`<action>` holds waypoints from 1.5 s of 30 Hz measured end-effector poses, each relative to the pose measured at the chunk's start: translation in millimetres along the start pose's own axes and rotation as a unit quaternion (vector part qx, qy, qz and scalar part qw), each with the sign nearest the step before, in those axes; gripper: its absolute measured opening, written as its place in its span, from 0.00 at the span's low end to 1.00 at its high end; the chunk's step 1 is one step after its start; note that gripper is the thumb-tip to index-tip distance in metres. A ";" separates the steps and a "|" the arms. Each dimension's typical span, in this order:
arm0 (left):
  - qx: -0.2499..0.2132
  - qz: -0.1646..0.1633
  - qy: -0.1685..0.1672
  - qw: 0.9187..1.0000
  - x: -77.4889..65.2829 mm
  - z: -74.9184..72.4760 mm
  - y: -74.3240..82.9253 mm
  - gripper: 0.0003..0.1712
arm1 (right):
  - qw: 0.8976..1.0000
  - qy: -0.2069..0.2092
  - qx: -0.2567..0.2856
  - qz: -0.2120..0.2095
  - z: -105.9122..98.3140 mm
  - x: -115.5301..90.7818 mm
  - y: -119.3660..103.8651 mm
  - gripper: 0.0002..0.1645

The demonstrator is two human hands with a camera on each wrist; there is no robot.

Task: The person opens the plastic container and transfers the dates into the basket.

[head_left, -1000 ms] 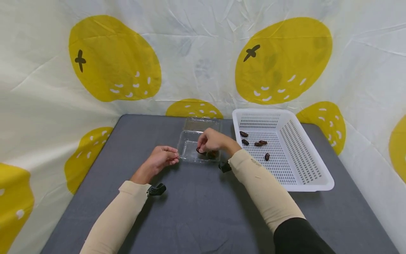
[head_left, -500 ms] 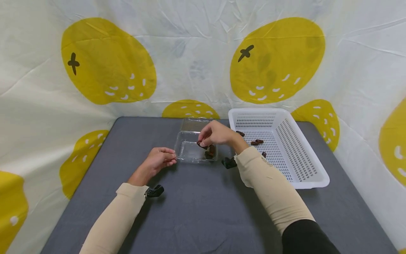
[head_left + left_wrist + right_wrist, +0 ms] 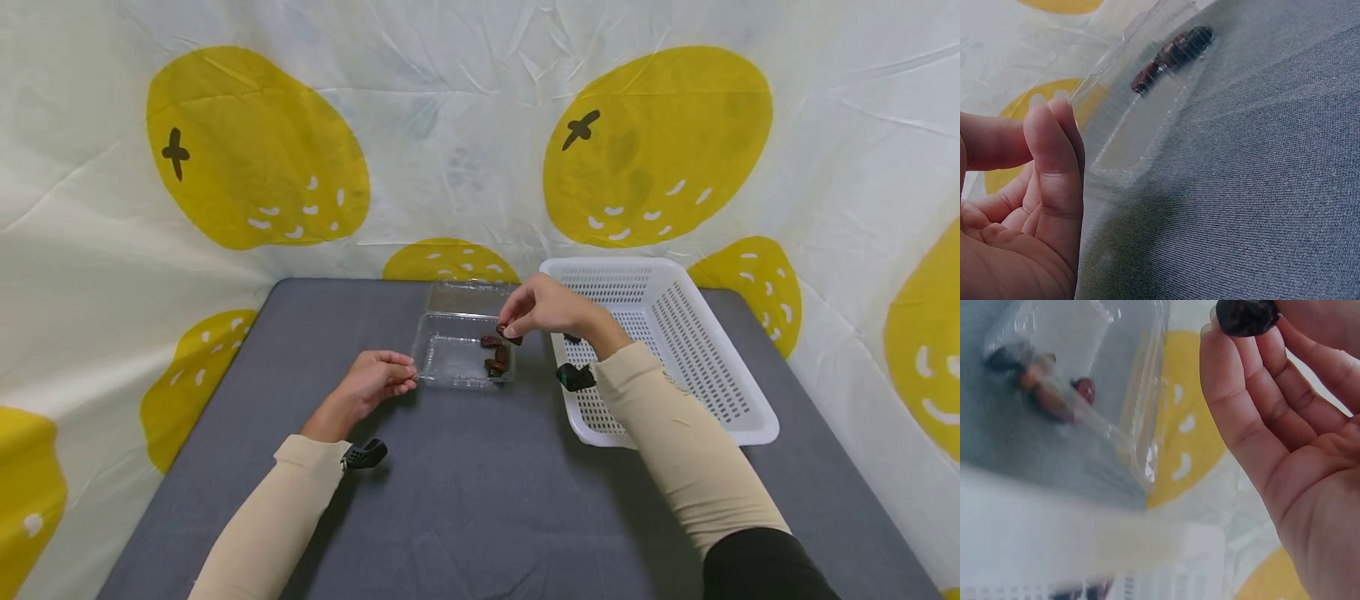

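Now the right hand (image 3: 549,307) has drawn its pinched date (image 3: 514,337) rightward, leaving other dates (image 3: 500,356) in the clear box (image 3: 459,382) the left hand (image 3: 373,379) pinches.

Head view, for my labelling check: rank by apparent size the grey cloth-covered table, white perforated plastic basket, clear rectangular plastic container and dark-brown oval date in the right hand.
1. Grey table
2. White basket, partly covered
3. Clear container
4. Dark-brown date, partly hidden
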State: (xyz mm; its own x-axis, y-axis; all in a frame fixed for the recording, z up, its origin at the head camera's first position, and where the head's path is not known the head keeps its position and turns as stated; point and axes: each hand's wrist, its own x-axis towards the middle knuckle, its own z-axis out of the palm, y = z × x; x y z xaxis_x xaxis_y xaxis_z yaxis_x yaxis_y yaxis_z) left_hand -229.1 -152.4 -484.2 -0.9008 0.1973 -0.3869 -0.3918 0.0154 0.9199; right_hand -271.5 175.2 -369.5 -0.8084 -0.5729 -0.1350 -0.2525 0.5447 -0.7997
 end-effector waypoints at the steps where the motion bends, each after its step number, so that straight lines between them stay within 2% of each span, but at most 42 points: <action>1: 0.000 0.000 -0.001 1.000 -0.1 0.1 0.0 0.21 | 1.000 0.001 -0.001 0.000 -2.7 -2.9 1.3 0.10; 18: 0.004 0.000 -0.002 1.000 -1.2 -2.0 -1.1 0.21 | 0.999 0.035 0.002 0.039 -38.4 -43.4 35.3 0.10; 25: 0.002 -0.001 -0.006 1.000 -1.4 -1.6 -1.3 0.21 | 0.995 0.034 0.023 0.089 -49.0 -59.0 45.8 0.13; 34: 0.007 -0.001 -0.006 1.000 0.0 -0.6 -0.5 0.20 | 0.996 0.049 0.000 0.068 -55.2 -73.2 66.9 0.14; 45: 0.005 -0.003 -0.007 1.000 0.5 -1.1 0.8 0.20 | 0.994 0.065 -0.027 0.088 -59.3 -82.8 94.4 0.11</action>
State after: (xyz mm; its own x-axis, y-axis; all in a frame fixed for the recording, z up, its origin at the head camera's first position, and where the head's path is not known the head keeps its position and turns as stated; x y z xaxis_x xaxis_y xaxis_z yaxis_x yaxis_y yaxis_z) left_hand -230.1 -153.4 -483.7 -0.8960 0.2101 -0.3911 -0.3946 0.0269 0.9185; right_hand -260.0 310.4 -399.1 -0.9032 -0.3844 -0.1909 -0.1268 0.6639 -0.7370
